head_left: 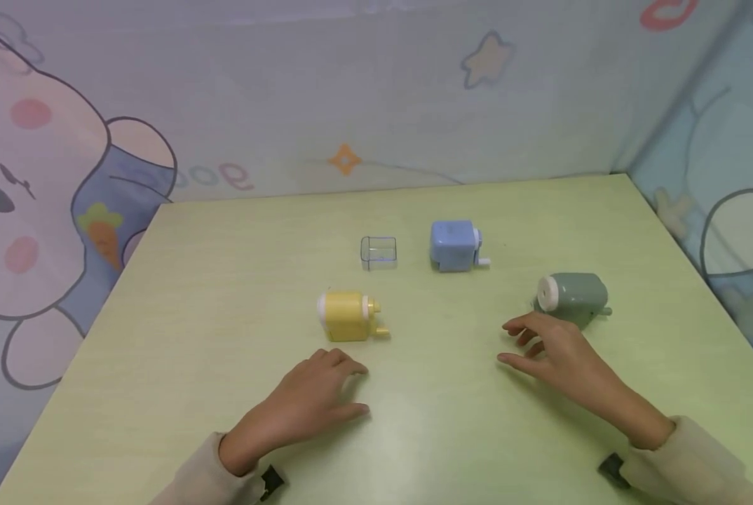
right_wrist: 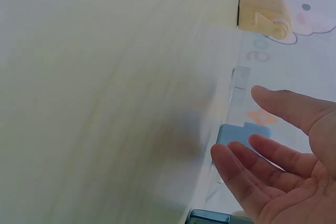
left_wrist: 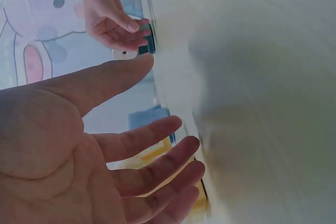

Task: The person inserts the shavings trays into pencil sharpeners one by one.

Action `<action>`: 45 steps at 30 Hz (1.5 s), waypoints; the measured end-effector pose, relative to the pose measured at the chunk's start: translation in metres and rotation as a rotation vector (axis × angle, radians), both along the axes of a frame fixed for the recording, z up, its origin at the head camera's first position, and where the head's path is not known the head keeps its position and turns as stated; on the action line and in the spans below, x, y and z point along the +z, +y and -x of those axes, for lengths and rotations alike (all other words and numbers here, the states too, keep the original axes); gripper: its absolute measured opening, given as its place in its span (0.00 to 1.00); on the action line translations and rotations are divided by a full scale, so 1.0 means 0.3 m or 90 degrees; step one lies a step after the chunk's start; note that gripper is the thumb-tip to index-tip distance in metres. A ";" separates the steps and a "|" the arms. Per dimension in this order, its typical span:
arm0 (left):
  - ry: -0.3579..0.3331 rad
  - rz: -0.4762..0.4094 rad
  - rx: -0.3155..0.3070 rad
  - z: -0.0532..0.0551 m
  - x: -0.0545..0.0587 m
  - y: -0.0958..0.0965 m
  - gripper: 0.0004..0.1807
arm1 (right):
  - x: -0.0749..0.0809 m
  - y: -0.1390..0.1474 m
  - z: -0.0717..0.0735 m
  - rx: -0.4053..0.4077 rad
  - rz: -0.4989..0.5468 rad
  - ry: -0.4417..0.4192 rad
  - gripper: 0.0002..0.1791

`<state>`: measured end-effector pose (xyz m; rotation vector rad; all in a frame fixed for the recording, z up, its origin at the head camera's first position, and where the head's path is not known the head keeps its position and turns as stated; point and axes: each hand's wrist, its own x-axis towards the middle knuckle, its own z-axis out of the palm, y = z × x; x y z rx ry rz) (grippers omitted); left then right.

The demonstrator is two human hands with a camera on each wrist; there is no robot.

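Note:
My left hand (head_left: 310,396) hovers with loosely bent fingers just in front of a yellow crank pencil sharpener (head_left: 346,317), holding nothing. The sharpener lies with its crank to the right and shows behind my fingers in the left wrist view. My right hand (head_left: 559,354), thumb apart from the fingers and palm empty, is right in front of a green pencil sharpener (head_left: 575,294) and overlaps its lower edge in the head view. A blue pencil sharpener (head_left: 453,245) with a white crank handle stands farther back. To its left sits a small clear plastic bin (head_left: 378,251).
All of this is on a pale yellow-green table (head_left: 193,280). A printed cloth (head_left: 383,91) with cartoon figures hangs along the back edge, and another patterned cloth (head_left: 730,126) on the right side. Dark straps show at both cuffs.

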<state>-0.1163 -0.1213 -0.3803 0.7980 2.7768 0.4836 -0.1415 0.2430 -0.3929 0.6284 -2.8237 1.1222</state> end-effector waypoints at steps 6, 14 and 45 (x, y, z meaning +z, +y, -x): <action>-0.031 0.002 0.037 -0.014 0.018 -0.063 0.24 | -0.001 -0.002 0.006 -0.004 -0.003 -0.004 0.20; -0.033 0.022 0.102 -0.020 0.027 -0.132 0.22 | -0.006 -0.008 0.018 -0.009 -0.009 -0.010 0.21; 0.053 0.032 0.172 0.159 0.014 -0.195 0.24 | 0.007 -0.050 0.107 -0.037 0.003 -0.014 0.25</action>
